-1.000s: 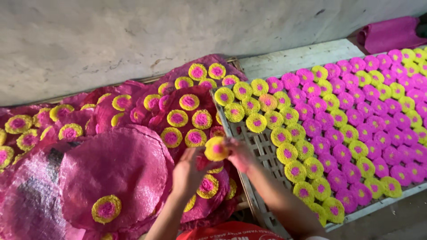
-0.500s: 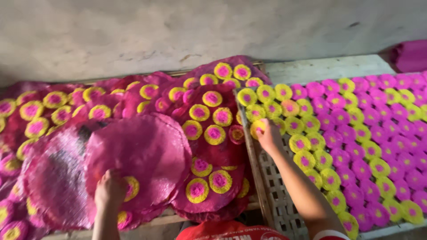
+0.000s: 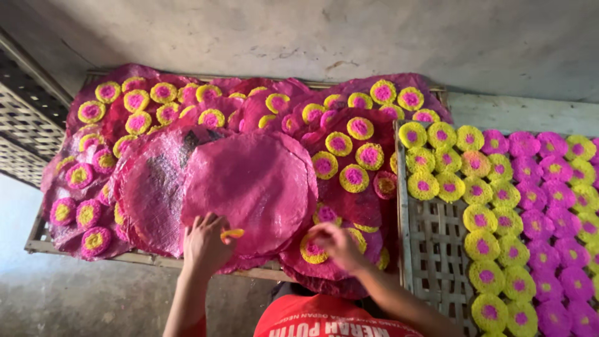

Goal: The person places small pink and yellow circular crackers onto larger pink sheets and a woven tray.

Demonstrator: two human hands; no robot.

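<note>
A woven bamboo tray [image 3: 437, 231] lies right of my fingers; magenta round sheets [image 3: 249, 181] overlap just above them. My left hand [image 3: 203, 240] pinches a yellow disc [image 3: 232, 234]; my right hand [image 3: 337, 243] curls, blurred, over a yellow-and-pink disc [image 3: 312, 249], seemingly light and brittle, best lifted by its rim.

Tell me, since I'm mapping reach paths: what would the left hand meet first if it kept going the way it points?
Probably the large round pink mat: the left hand already rests at its near edge, fingers pointing across it. Depth is unclear.
</note>
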